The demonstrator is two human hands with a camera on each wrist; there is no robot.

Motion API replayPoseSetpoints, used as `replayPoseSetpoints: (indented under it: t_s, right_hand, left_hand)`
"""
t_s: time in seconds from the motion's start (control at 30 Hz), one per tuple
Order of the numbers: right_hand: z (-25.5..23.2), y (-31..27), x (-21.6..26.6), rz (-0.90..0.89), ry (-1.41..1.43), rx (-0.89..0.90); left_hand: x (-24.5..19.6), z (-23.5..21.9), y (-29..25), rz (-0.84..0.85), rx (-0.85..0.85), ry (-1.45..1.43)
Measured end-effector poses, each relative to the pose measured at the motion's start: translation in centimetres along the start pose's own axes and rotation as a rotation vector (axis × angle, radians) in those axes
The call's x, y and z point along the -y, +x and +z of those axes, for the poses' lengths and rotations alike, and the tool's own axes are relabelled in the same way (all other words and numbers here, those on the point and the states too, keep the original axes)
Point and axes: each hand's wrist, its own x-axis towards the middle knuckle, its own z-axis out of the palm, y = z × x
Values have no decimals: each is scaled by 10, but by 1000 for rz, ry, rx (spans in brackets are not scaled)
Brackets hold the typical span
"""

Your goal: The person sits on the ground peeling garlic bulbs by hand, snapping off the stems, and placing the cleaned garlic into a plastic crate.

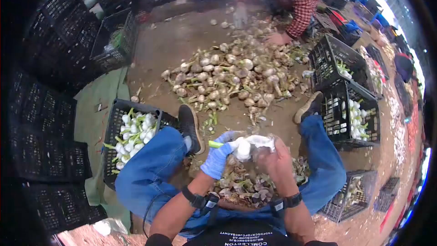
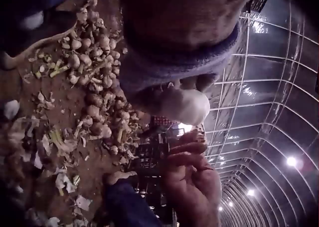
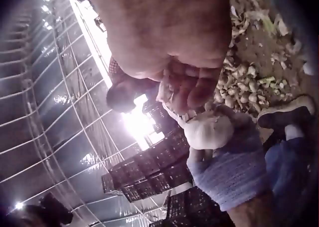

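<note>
Hands meet over the lap, peeling garlic.
Gloved left hand grips the garlic bulb; bare right hand pinches its skin (crates flank both knees).

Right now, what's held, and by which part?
A garlic bulb. The gloved left hand grips it at the stalk end; the bare right hand pinches loose skin on the bulb's other side.

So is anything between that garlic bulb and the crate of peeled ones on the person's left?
Only the person's own left knee lies between the bulb, held in both hands, and the crate. Lifted over the knee, nothing visible blocks it.
</note>
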Motion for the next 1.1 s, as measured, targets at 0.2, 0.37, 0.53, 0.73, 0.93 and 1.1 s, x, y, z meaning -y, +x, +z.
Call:
replayPoseSetpoints:
  t_s: [0.2,0.37,0.53,0.73,0.93,1.1]
  right_hand:
    - [10,-12,-9,-452,-929,161]
    - [12,-16,-15,-354,-828,102]
    - [6,-11,-17,-414,-913,47]
    - [-55,24,-31,-513,-1131,-329]
    - [-72,23,-23,-871,-1335,-75]
    - [-21,-23,-1,-682,-1047,-16]
  left_hand:
    - [-17,14,-9,63,19,199]
    - [-15,25,-15,90,52,294]
    - [9,13,-7,-350,-43,155]
    - [13,9,-12,-197,65,145]
    - [-17,31,-17,-2,92,188]
    - [-18,37,-19,25,-10,375]
